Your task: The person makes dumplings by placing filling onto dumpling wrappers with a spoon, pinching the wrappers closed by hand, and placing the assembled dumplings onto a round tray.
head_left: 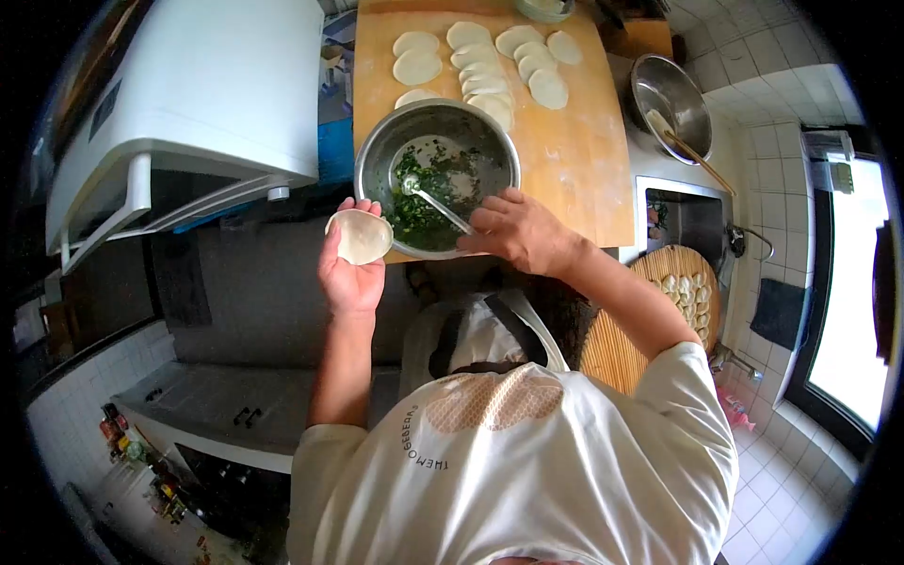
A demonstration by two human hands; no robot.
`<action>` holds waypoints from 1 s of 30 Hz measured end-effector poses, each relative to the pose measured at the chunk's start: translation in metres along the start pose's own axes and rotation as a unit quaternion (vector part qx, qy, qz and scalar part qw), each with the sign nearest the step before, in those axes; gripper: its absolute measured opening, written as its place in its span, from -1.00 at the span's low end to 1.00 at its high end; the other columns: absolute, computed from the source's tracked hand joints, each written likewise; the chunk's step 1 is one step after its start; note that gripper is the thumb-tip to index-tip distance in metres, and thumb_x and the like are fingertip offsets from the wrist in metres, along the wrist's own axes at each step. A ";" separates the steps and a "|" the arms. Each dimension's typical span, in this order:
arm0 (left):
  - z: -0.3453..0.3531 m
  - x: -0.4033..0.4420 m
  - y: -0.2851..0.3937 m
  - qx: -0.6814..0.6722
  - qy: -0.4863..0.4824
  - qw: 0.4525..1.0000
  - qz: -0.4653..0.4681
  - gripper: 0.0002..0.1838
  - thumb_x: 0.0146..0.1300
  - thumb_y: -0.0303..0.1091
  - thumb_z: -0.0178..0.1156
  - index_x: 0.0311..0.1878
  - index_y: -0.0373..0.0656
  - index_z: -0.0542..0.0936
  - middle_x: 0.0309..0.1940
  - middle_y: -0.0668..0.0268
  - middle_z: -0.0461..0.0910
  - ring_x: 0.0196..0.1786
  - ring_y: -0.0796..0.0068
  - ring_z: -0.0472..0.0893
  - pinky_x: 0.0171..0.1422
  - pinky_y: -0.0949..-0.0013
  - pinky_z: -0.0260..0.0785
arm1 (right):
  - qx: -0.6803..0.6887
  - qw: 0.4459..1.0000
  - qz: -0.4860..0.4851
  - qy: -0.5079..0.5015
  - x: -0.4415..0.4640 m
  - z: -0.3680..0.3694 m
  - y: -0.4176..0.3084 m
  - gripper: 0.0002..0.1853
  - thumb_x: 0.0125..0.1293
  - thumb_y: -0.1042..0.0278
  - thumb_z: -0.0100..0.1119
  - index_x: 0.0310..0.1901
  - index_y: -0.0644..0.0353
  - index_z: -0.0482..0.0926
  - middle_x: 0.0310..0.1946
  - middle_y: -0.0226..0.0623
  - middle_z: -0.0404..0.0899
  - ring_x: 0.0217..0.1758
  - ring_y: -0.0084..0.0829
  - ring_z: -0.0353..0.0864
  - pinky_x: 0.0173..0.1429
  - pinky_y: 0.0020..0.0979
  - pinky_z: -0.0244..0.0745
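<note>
On the palm of my left hand (pixel 352 282) lies a round, flat dumpling wrapper (pixel 362 236), with the fingers curled up around its edge. My right hand (pixel 524 233) grips the handle of a metal spoon (pixel 441 209). The spoon's bowl end rests in chopped green filling (pixel 441 177) inside a steel mixing bowl (pixel 514 155). That bowl stands at the front edge of a wooden board (pixel 574 179), just beyond my left hand. More dumpling wrappers (pixel 482 71) lie on the board behind it, some overlapping in a row.
Shaped dumplings (pixel 687 294) sit on a round slatted tray (pixel 612 344) to my right. Beyond it are a sink (pixel 697 231) with a faucet (pixel 753 235) and another steel bowl (pixel 692 99) with a wooden stick (pixel 702 162) leaning out. A white appliance (pixel 226 85) stands at left.
</note>
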State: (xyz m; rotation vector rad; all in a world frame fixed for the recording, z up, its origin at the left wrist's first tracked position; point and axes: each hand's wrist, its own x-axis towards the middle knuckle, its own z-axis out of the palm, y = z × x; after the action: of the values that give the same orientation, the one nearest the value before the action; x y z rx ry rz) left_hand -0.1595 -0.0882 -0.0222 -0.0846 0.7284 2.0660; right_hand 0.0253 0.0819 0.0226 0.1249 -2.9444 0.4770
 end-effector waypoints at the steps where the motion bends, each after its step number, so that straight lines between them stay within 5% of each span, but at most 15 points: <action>1: 0.001 0.000 0.000 0.005 -0.004 1.000 -0.001 -0.59 0.24 -0.23 0.00 0.08 -0.26 0.37 -0.02 0.12 0.49 0.12 0.19 0.43 0.23 0.22 0.24 | 0.009 0.999 -0.017 0.033 0.005 -0.002 0.004 -0.74 -0.01 0.35 0.17 -0.21 0.05 0.59 -0.39 -0.44 0.43 -0.26 -0.43 0.43 -0.16 -0.40 0.29; 4: 0.001 0.001 0.000 0.004 -0.006 1.000 -0.003 -0.59 0.23 -0.24 0.01 0.08 -0.27 0.37 -0.01 0.12 0.48 0.12 0.19 0.43 0.23 0.21 0.24 | 0.061 0.986 -0.016 0.157 0.032 0.011 0.019 -0.74 -0.04 0.33 0.13 -0.22 0.03 0.57 -0.47 -0.36 0.40 -0.28 -0.34 0.45 -0.21 -0.34 0.32; 5: 0.000 0.001 -0.001 0.004 -0.015 1.000 -0.004 -0.58 0.23 -0.24 0.00 0.10 -0.26 0.36 0.00 0.12 0.48 0.14 0.20 0.41 0.25 0.21 0.23 | 0.077 0.992 -0.023 0.093 0.041 0.009 0.027 -0.76 -0.01 0.37 0.12 -0.23 0.10 0.57 -0.41 -0.24 0.48 -0.28 -0.23 0.50 -0.22 -0.28 0.39; 8: 0.000 0.002 -0.001 0.005 -0.024 1.000 -0.009 -0.57 0.22 -0.24 0.00 0.12 -0.26 0.35 0.01 0.13 0.47 0.15 0.21 0.40 0.25 0.22 0.23 | 0.152 0.977 0.093 0.112 0.059 0.008 0.033 -0.81 0.07 0.40 0.08 -0.25 0.16 0.56 -0.30 -0.18 0.53 -0.23 -0.16 0.53 -0.17 -0.27 0.45; 10: 0.000 0.003 -0.001 0.005 -0.025 1.000 -0.010 -0.57 0.22 -0.24 -0.01 0.12 -0.26 0.34 0.01 0.13 0.47 0.15 0.22 0.40 0.24 0.22 0.24 | 0.145 0.976 0.088 0.137 0.051 -0.001 0.040 -0.84 0.17 0.39 0.01 -0.26 0.19 0.56 -0.30 -0.15 0.55 -0.25 -0.10 0.54 -0.15 -0.25 0.48; 12: -0.002 0.003 -0.002 -0.006 -0.027 1.000 -0.013 -0.57 0.23 -0.24 -0.02 0.12 -0.26 0.34 0.01 0.13 0.47 0.15 0.22 0.40 0.23 0.22 0.26 | 0.108 0.955 0.247 0.128 0.037 -0.016 0.032 -0.85 0.19 0.43 0.04 -0.25 0.26 0.55 -0.41 -0.14 0.54 -0.39 -0.13 0.52 -0.25 -0.34 0.46; 14: -0.001 0.002 -0.002 -0.002 -0.018 1.000 -0.013 -0.57 0.24 -0.23 -0.02 0.12 -0.26 0.34 0.01 0.13 0.47 0.15 0.22 0.40 0.23 0.22 0.26 | 0.054 0.961 0.261 0.076 0.026 -0.011 0.024 -0.82 0.24 0.38 0.00 -0.25 0.27 0.56 -0.46 -0.17 0.57 -0.44 -0.27 0.56 -0.28 -0.40 0.48; 18: -0.003 0.003 -0.003 -0.003 -0.024 1.000 -0.011 -0.58 0.25 -0.24 -0.04 0.12 -0.25 0.34 0.00 0.13 0.47 0.14 0.22 0.41 0.22 0.22 0.27 | 0.330 0.849 0.411 0.039 0.035 -0.001 0.004 -0.78 0.27 0.32 -0.01 -0.21 0.27 0.56 -0.57 -0.32 0.55 -0.50 -0.56 0.50 -0.38 -0.49 0.44; 20: -0.002 0.003 -0.002 0.001 -0.021 1.000 -0.012 -0.58 0.24 -0.24 -0.04 0.12 -0.25 0.34 0.00 0.13 0.47 0.14 0.22 0.41 0.22 0.22 0.26 | 0.381 0.813 0.432 0.087 0.048 -0.013 -0.005 -0.78 0.24 0.31 -0.01 -0.34 0.29 0.54 -0.43 -0.12 0.58 -0.34 -0.14 0.58 -0.25 -0.31 0.47; 21: -0.001 0.003 -0.002 0.003 -0.017 1.000 -0.014 -0.58 0.24 -0.23 -0.04 0.12 -0.25 0.34 0.00 0.13 0.47 0.13 0.22 0.41 0.23 0.22 0.26 | 0.382 0.812 0.433 0.087 0.049 -0.007 -0.004 -0.78 0.24 0.31 -0.01 -0.34 0.29 0.54 -0.43 -0.12 0.58 -0.34 -0.14 0.58 -0.25 -0.31 0.47; 23: 0.001 0.001 -0.001 0.008 -0.014 1.000 -0.015 -0.57 0.24 -0.23 -0.03 0.12 -0.25 0.34 0.00 0.13 0.47 0.13 0.22 0.41 0.23 0.23 0.26 | 0.283 0.914 0.236 0.166 0.045 0.009 0.000 -0.84 0.16 0.43 0.02 -0.26 0.25 0.55 -0.42 -0.15 0.56 -0.30 -0.17 0.57 -0.21 -0.31 0.47; 24: 0.002 0.001 -0.001 0.012 -0.014 1.000 -0.012 -0.57 0.23 -0.22 -0.02 0.12 -0.25 0.35 0.00 0.13 0.47 0.13 0.22 0.41 0.23 0.23 0.25 | 0.284 0.914 0.238 0.167 0.041 0.011 0.003 -0.84 0.16 0.43 0.02 -0.26 0.25 0.55 -0.42 -0.15 0.56 -0.30 -0.17 0.57 -0.21 -0.31 0.47; 26: 0.001 0.002 -0.001 0.016 -0.012 1.000 -0.015 -0.57 0.23 -0.22 -0.02 0.11 -0.25 0.35 0.00 0.14 0.48 0.13 0.22 0.41 0.24 0.24 0.25 | 0.112 0.990 0.051 0.072 0.028 0.009 0.011 -0.75 0.04 0.50 0.04 -0.20 0.20 0.55 -0.41 -0.16 0.54 -0.26 -0.17 0.56 -0.18 -0.29 0.48; 28: 0.001 0.002 0.000 0.017 -0.008 1.000 -0.013 -0.57 0.23 -0.22 -0.01 0.11 -0.24 0.36 -0.01 0.14 0.48 0.13 0.22 0.41 0.24 0.24 0.24 | 0.089 0.993 0.057 0.046 0.018 -0.013 0.013 -0.67 -0.04 0.52 0.04 -0.15 0.15 0.54 -0.41 -0.20 0.51 -0.23 -0.17 0.54 -0.17 -0.26 0.48; 30: 0.001 0.001 0.000 0.012 -0.013 1.000 -0.016 -0.58 0.22 -0.22 0.00 0.10 -0.25 0.37 -0.02 0.13 0.49 0.13 0.22 0.42 0.24 0.24 0.25 | 0.127 0.977 0.167 -0.022 0.012 -0.032 0.011 -0.71 0.04 0.54 0.14 -0.14 0.17 0.54 -0.28 -0.16 0.56 -0.19 -0.21 0.56 -0.08 -0.33 0.50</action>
State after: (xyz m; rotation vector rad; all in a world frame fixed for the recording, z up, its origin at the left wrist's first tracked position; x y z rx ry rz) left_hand -0.1598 -0.0870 -0.0219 -0.0553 0.7312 2.0244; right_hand 0.0167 0.1022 0.0508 -0.3419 -2.9414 0.9066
